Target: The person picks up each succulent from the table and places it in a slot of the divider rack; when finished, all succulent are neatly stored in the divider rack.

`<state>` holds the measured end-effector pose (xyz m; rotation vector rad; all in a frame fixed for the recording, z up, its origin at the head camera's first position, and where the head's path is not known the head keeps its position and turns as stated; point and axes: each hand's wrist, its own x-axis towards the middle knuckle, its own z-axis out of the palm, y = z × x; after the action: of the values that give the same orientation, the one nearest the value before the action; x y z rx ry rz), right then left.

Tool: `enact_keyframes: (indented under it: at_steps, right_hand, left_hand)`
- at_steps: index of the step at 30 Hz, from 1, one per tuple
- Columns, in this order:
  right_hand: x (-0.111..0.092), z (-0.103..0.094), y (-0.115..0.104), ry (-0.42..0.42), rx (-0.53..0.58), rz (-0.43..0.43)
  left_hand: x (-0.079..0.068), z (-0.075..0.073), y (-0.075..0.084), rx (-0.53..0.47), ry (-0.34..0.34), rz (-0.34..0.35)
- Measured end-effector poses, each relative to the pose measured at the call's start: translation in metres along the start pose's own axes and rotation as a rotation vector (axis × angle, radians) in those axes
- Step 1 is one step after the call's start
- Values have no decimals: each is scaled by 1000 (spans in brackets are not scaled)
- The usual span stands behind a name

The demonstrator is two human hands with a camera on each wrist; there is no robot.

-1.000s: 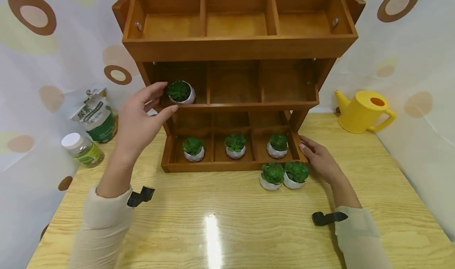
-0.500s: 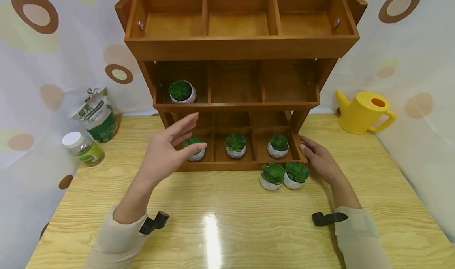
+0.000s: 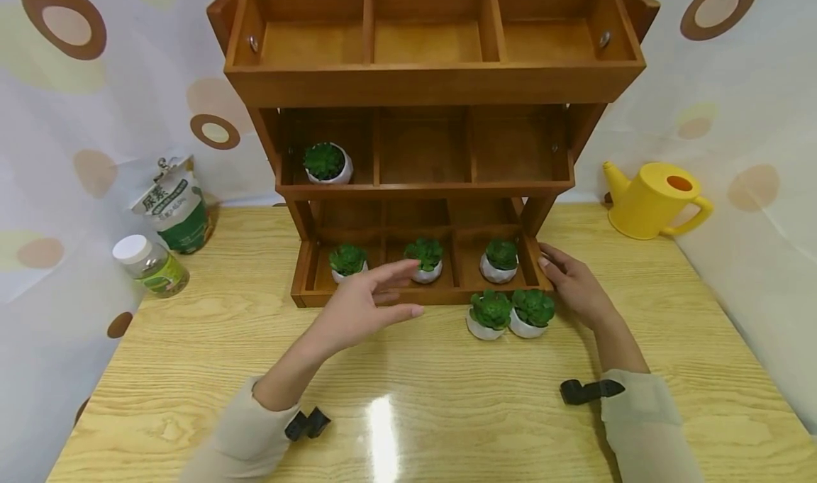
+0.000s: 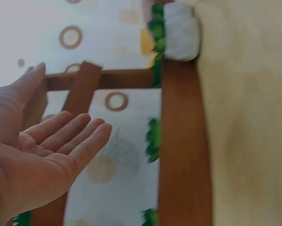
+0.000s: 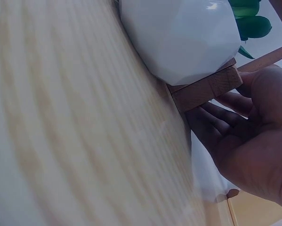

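My left hand [image 3: 360, 306] hovers before the bottom tier of a brown wooden plant stand [image 3: 408, 193], fingers and thumb apart, holding nothing; its bare palm shows in the left wrist view. My right hand [image 3: 577, 291] holds the right end of the bottom tier, thumb on its edge and fingers along the outer side. Just left of it, two potted succulents [image 3: 490, 313] in white faceted pots stand side by side on the table. The bottom tier has a potted succulent [image 3: 499, 262] in each compartment; the left one is partly covered by my left hand. Another potted succulent [image 3: 328, 164] sits in the middle tier's left compartment.
A yellow watering can [image 3: 654, 201] stands at the back right of the wooden table [image 3: 485, 412]. At the left are a white-capped jar [image 3: 152, 267] and a green-and-white bag [image 3: 175, 210]. A patterned cloth [image 3: 57, 150] hangs behind.
My left hand has left the succulent in the middle tier and moved down and right, past the bottom tier's left compartment. My right hand has stayed on the stand.
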<state>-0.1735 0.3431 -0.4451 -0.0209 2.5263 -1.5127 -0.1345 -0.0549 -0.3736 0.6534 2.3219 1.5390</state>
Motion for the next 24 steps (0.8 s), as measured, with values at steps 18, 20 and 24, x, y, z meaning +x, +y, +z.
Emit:
enact_keyframes:
  at_steps: [18,20,24]
  right_hand:
    - [0,0,0,-8,11,-8]
    - [0,0,0,-8,9,-7]
    - [1,0,0,-12,5,-6]
  left_hand:
    - [36,51,-25,181,-211,-48]
    - [39,55,-25,206,-213,-50]
    - [46,61,-24,222,-212,-57]
